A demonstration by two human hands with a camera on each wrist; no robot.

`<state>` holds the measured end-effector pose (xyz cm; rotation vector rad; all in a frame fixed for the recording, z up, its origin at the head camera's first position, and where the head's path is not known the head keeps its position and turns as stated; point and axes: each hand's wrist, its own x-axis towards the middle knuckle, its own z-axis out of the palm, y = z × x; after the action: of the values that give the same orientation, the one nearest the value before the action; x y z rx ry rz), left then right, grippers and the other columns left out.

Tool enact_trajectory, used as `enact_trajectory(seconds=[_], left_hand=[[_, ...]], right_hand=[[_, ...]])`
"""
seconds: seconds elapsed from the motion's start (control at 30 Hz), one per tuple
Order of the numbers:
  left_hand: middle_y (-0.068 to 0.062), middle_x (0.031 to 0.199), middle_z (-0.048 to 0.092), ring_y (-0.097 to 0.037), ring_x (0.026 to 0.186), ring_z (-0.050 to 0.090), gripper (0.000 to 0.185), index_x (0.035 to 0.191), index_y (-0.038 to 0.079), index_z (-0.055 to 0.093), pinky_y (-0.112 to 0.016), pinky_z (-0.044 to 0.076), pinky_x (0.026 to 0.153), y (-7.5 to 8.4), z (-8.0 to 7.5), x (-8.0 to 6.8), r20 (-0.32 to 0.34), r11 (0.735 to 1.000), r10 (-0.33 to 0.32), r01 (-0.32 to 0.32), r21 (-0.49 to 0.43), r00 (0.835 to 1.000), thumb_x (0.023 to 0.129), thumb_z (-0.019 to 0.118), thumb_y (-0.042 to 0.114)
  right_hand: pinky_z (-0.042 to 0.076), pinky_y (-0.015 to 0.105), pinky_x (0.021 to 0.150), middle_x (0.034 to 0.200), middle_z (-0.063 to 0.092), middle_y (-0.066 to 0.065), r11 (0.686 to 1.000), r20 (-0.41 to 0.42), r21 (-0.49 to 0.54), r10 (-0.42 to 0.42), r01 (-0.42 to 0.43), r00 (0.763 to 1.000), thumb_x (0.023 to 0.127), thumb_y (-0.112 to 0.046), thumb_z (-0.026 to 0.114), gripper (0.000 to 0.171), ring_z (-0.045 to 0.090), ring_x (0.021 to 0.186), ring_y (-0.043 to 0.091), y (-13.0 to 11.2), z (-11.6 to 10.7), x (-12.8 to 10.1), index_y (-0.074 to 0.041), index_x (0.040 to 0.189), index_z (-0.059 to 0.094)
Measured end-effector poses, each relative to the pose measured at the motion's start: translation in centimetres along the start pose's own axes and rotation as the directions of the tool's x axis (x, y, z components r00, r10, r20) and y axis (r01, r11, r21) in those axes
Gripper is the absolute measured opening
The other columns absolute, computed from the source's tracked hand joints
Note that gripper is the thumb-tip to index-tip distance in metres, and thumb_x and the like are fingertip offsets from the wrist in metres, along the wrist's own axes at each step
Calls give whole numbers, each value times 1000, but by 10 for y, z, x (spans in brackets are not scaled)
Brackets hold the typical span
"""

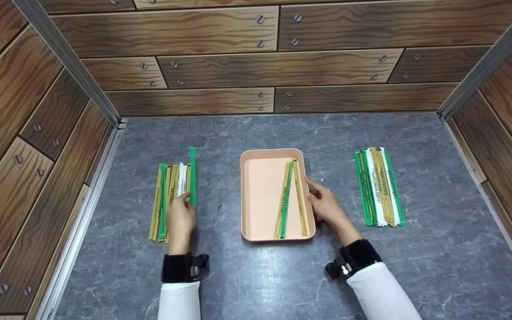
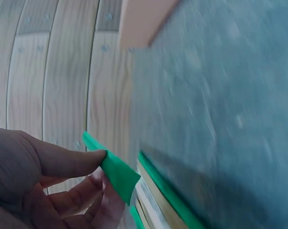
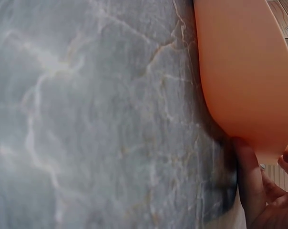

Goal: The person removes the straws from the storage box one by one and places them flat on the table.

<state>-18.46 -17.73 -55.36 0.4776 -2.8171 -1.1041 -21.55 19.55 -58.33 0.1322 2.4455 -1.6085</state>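
Observation:
A peach tray (image 1: 252,160) sits mid-table with three sticks, two yellow and one green (image 1: 285,200), lying in it. My left hand (image 1: 181,218) pinches the near end of a green stick (image 1: 192,175) at the right side of the left pile (image 1: 167,195); the left wrist view shows thumb and fingers on that green stick (image 2: 116,171). My right hand (image 1: 325,202) rests against the tray's right wall, fingers touching the tray wall (image 3: 244,76) in the right wrist view. A second pile of green, yellow and white sticks (image 1: 378,186) lies to the right.
Wood-patterned walls enclose the grey marble-look tabletop (image 1: 256,275) on three sides, with metal corner posts (image 1: 67,62) at the back left and right. The tray's corner (image 2: 144,21) shows at the top of the left wrist view.

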Motion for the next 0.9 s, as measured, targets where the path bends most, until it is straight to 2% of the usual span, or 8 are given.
enact_trajectory(seconds=[0.13,0.27,0.4,0.73,0.9], left_hand=[[-22,105,67,-36,80,63,42,134,2,59,-44,45,57,-18,-9,2,-21,997,-73,73,21,997,94,47,-2],[-25,120,63,-43,92,63,44,135,3,58,-52,49,64,-33,-18,3,-26,990,-135,136,34,990,94,43,-1],[-27,121,62,-45,97,62,46,134,4,59,-56,49,70,-43,-24,6,-33,981,-179,181,67,983,91,43,-2],[-31,124,58,-46,97,62,47,134,0,57,-55,49,70,-51,-30,8,3,979,-188,187,84,982,89,44,-6],[-33,122,58,-50,100,59,45,133,-3,56,-58,48,76,-50,-31,7,-46,980,-156,160,114,987,89,48,-2]], right_hand=[[50,31,44,116,60,24,1000,5,5,2,-2,1000,100,-5,46,53,65,73,23,0,0,0,-15,152,38],[48,30,41,115,60,23,1000,3,6,6,-6,1000,100,-5,47,53,64,69,21,0,0,0,-16,152,39],[50,31,43,117,60,24,1000,-4,5,0,0,1000,100,-5,47,53,64,73,22,1,1,0,-15,151,40],[51,31,44,117,60,25,1000,-21,-9,-10,9,1000,99,-3,47,52,65,73,24,2,1,0,-14,150,41],[53,31,51,118,61,23,1000,-15,-26,-8,7,1000,100,-5,47,52,65,80,25,1,1,0,-14,151,40]])
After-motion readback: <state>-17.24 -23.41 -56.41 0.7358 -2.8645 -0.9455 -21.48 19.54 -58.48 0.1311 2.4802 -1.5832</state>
